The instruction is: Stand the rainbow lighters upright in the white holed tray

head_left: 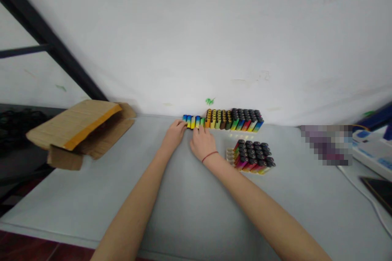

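Note:
My left hand (177,131) is at the left end of a short row of blue-and-yellow lighters (189,120) against the wall, its bent fingers pressed to the row. At the front of that row, the fingers of my right hand (203,142) curl against the lighters and partly cover them. A red string circles my right wrist. Just right of the row stand yellow-and-brown lighters (218,119) in a tight block. Joined to that block are multicoloured lighters with black tops (247,119). My fingertips are partly hidden.
Nearer me stands a block of black-topped lighters in a clear tray (230,156), its left column showing bare holders. On the left lies an open cardboard box (88,124). A white cable (364,193), a dark flat device (379,191) and a blurred patch are at right.

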Action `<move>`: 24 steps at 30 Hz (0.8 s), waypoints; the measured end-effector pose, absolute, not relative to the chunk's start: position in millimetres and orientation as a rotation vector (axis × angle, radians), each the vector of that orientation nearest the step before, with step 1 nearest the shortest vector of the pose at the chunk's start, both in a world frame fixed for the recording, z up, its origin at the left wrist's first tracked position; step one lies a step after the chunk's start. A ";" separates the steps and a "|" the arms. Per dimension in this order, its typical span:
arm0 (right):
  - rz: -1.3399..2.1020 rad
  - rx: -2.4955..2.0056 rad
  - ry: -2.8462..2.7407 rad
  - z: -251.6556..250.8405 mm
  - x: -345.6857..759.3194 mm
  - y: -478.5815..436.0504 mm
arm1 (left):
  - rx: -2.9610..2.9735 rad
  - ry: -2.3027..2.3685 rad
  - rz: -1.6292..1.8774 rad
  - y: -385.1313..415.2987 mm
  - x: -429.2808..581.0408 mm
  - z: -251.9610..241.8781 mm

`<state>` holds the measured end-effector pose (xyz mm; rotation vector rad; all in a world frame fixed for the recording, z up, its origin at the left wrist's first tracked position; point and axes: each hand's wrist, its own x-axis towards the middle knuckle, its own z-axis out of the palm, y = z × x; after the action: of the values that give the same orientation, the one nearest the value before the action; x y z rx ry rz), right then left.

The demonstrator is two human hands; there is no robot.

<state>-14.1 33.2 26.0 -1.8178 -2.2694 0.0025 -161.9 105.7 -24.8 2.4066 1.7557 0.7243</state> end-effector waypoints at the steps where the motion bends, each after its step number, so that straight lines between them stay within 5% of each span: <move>1: 0.028 -1.790 -2.299 32.0 -11.8 23.0 | 2.416 1.741 0.730 105.2 -160.4 -23.9; 7: 0.018 -1.485 -2.482 73.8 52.7 -53.0 | 2.512 1.651 0.848 76.7 -144.1 -2.7; 14: -0.246 -1.368 -2.509 82.6 172.6 -42.0 | 2.417 0.989 0.502 22.2 -74.4 13.3; 24: 0.134 -1.339 -2.727 75.4 160.4 -10.9 | 2.310 0.807 0.570 16.4 -24.5 3.2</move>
<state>160.4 -10.9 75.4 -1.3390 -2.7271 0.1342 -24.5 16.4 3.2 2.3103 0.8070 0.5698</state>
